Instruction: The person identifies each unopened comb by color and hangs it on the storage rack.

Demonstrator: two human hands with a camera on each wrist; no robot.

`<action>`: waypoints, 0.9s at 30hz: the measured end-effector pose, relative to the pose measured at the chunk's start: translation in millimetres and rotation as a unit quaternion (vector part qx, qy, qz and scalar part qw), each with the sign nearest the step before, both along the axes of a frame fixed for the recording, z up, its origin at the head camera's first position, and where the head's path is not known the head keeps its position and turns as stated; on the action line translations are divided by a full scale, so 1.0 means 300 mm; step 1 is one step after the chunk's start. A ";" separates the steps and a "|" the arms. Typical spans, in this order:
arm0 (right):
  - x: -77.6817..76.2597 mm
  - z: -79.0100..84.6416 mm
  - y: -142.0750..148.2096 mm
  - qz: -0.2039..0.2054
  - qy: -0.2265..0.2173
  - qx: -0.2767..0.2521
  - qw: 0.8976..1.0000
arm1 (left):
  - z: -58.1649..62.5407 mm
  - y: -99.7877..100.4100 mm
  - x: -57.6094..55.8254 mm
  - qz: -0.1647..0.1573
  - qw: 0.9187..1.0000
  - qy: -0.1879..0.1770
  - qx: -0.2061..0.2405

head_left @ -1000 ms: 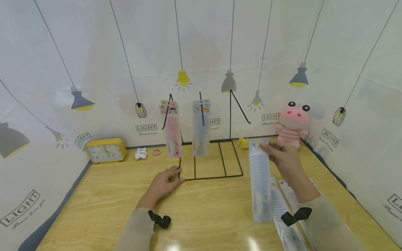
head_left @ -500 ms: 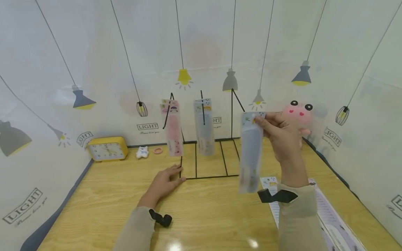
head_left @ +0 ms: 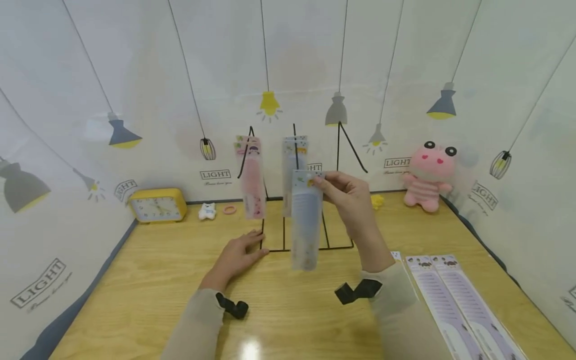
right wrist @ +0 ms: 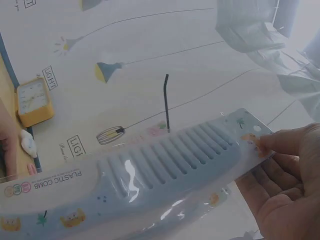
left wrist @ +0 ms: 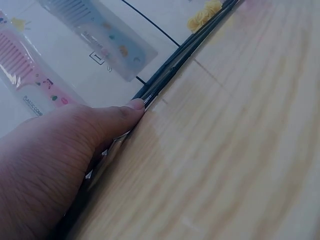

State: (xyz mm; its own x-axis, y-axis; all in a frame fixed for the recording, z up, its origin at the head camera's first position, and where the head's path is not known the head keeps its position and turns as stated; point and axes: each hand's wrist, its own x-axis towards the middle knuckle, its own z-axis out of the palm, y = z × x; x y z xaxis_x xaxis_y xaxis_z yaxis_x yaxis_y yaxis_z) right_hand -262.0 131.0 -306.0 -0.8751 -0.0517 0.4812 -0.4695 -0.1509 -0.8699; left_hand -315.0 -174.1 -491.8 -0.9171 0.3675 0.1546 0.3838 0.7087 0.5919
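My right hand (head_left: 353, 205) pinches a blue plastic comb (right wrist: 165, 165) in its clear packet by the printed top, near the hang hole. The packet hangs upright in front of the black wire display rack (head_left: 337, 247), overlapping its middle hook in the head view. Blue packaged combs (head_left: 289, 155) hang on that hook, and pink packaged combs (head_left: 253, 180) on the left one. The right hook (head_left: 353, 147) bears nothing. My left hand (head_left: 236, 257) rests at the rack base's front left corner, its thumb (left wrist: 122, 117) pressing the black rod.
Purple packaged combs (head_left: 438, 295) lie on the table at the right, beside a partly hidden packet. Along the back stand a yellow clock (head_left: 157, 206), a white bear figure (head_left: 207, 211), a pink ring (head_left: 229, 210), a yellow bundle (head_left: 377, 201) and a pink plush toy (head_left: 429, 172).
My right hand has carried the blue comb from over the packets at the right, leftward to the rack's middle hook. The left hand has stayed on the base.
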 end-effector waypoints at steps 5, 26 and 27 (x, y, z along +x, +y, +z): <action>-0.019 -0.028 -0.049 -0.010 -0.025 0.007 1.000 | -0.010 -0.002 -0.010 0.001 1.000 0.004 -0.003; -0.074 -0.028 -0.073 -0.049 -0.008 0.057 0.997 | 0.008 0.004 0.007 0.003 1.000 0.002 -0.003; -0.075 -0.030 -0.072 -0.050 -0.007 0.058 0.997 | 0.007 0.004 0.007 0.003 1.000 0.001 -0.004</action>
State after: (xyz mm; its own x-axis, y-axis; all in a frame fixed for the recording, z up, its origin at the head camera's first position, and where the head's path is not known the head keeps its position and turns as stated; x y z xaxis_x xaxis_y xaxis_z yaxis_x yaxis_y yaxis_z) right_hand -284.4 109.3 -314.9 -0.8856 -0.0179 0.4642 -0.4642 -0.0021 -0.8857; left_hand -312.9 -173.1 -489.6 -0.9191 0.3626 0.1543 0.3807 0.7161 0.5850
